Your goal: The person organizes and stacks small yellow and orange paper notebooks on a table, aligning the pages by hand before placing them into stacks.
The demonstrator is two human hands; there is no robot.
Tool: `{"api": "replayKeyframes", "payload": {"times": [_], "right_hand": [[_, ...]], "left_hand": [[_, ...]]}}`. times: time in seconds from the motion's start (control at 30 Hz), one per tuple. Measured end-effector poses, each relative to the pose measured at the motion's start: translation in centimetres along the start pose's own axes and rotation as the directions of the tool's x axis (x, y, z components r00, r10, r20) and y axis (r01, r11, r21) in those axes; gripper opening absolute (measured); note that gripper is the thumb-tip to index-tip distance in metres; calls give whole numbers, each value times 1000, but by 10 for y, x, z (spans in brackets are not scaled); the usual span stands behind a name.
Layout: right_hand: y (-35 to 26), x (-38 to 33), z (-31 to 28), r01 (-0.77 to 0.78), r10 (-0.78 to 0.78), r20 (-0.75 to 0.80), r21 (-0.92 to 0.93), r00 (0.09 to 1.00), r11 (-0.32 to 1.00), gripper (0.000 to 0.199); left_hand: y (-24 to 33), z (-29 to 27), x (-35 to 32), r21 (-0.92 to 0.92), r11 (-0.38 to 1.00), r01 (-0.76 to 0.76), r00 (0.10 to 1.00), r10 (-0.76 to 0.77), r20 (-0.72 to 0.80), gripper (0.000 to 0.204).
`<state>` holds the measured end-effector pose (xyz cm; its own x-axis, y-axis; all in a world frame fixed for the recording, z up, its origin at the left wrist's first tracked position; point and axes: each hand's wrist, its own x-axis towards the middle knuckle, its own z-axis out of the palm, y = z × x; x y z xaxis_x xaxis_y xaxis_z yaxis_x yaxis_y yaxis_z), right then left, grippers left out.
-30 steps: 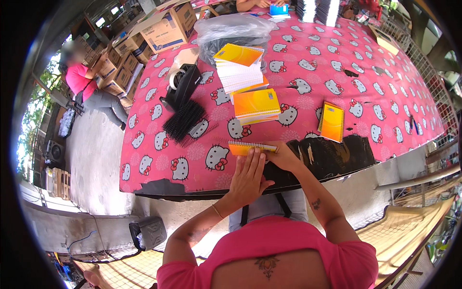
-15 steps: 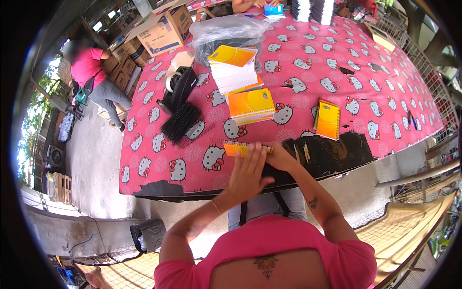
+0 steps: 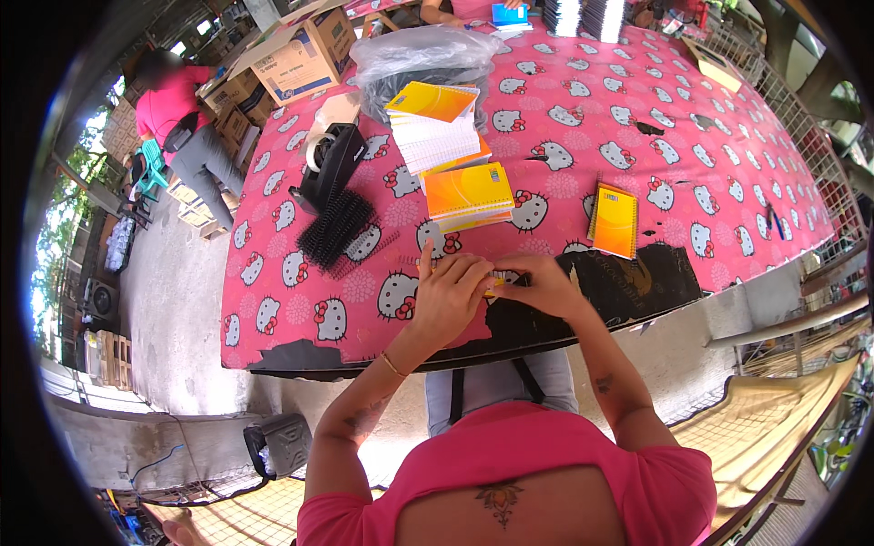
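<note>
Near the table's front edge, a small yellow-orange spiral notebook [image 3: 494,283] lies mostly hidden under my hands. My left hand [image 3: 450,298] is bent over it, with one finger pointing up and away. At its right end, my right hand [image 3: 543,286] has thumb and fingers closed on the notebook's edge; the exact spot of the grip is covered. Just beyond stands a stack of yellow-orange notebooks [image 3: 470,193], with fanned loose-leaf pads [image 3: 435,127] behind it. To the left lies a bundle of black spiral coils [image 3: 337,229]. Finished-looking spiral notebooks [image 3: 615,221] rest to the right.
A black tape dispenser [image 3: 331,168] stands behind the coils. Farther back are a clear plastic bag [image 3: 419,59] and a cardboard box [image 3: 305,59]. Pliers [image 3: 774,221] lie at the far right. One person [image 3: 177,127] stands left; another works across the pink table [image 3: 583,182].
My left hand has curled from flat fingers to bent ones, covering more of the notebook. My right hand has shifted slightly right. The person at left has turned and leaned toward the boxes.
</note>
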<state>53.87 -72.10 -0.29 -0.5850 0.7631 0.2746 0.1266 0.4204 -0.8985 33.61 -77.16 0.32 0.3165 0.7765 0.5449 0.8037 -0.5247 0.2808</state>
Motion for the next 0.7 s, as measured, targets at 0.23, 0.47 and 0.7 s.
{"api": "replayKeyframes", "payload": {"times": [0.23,0.47,0.7], "right_hand": [[6,0,-29,20,-18,33,-70,999,997,19],[-16,5,-7,105,-150,-175,-245,973,964,16],[-36,-14,-28,-54,112,-262,218,959,974,37]], "left_hand": [[5,2,10,-53,998,-39,998,36,-46,17],[19,-14,15,-85,996,-27,1000,27,0,22],[16,-19,81,-349,900,-262,963,222,-151,24]]}}
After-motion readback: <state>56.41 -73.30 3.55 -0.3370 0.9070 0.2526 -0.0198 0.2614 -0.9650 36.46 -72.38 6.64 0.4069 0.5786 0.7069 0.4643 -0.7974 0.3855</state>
